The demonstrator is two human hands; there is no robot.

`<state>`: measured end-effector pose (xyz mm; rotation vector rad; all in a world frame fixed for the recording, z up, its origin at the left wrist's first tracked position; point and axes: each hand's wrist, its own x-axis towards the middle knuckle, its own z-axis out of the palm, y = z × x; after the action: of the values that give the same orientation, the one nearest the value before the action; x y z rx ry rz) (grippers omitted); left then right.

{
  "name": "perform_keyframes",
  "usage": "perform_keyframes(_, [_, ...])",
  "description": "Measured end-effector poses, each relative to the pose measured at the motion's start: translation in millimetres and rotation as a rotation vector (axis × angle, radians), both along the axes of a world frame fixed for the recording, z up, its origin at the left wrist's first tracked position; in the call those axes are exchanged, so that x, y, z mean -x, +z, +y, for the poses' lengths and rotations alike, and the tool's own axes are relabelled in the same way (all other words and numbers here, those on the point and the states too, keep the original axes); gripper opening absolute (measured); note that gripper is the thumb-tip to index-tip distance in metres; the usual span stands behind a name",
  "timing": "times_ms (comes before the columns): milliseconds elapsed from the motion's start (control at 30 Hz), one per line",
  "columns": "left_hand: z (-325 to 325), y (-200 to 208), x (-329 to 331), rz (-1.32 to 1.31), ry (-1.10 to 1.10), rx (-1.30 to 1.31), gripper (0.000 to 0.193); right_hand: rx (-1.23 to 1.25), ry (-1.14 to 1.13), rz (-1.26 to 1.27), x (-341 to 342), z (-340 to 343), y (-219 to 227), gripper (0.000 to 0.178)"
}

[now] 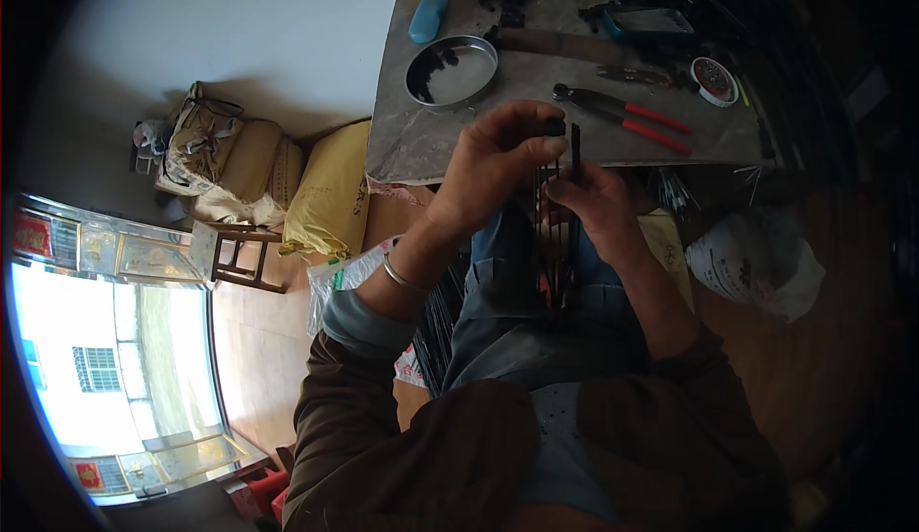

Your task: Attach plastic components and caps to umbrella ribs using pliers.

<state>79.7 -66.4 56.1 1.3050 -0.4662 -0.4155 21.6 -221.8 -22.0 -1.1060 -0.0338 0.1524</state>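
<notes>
Over my lap, at the table's near edge, my left hand [486, 163] is closed, thumb and fingers pinching a small black piece [549, 127]. That piece sits at the upper end of several thin dark rods [552, 273], which hang down between my knees. My right hand [605, 211] is closed around the rods a little lower, its thumb pressed against them. Beside the left fingertips a thicker black strip [575, 147] stands up out of the right hand. Whether the black piece is joined to the rods I cannot tell.
On the grey table [397, 139] lie red-handled pincers [627, 118], a round metal dish [459, 72] with black bits, a blue case [429, 17], a white-rimmed tub [714, 82] and dark pieces. Sacks [330, 197] and a wooden stool [247, 254] stand left; a plastic bag [756, 264] lies right.
</notes>
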Motion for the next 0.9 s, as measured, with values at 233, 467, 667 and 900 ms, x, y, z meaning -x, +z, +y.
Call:
perform_keyframes(233, [5, 0, 0, 0.035, -0.032, 0.02, 0.024, 0.077, -0.007, -0.076, -2, -16, 12, 0.02])
perform_keyframes(467, [1, -1, 5, 0.128, -0.043, 0.075, 0.024, 0.244, -0.005, -0.069, 2, -16, 28, 0.023])
perform_keyframes(667, [0, -7, 11, 0.126, -0.033, 0.117, 0.027, 0.223, 0.034, 0.022, -1, -20, 29, 0.023])
perform_keyframes(900, [4, -10, 14, 0.043, -0.247, 0.09, 0.036, 0.098, 0.225, 0.054, -1, -27, 23, 0.019])
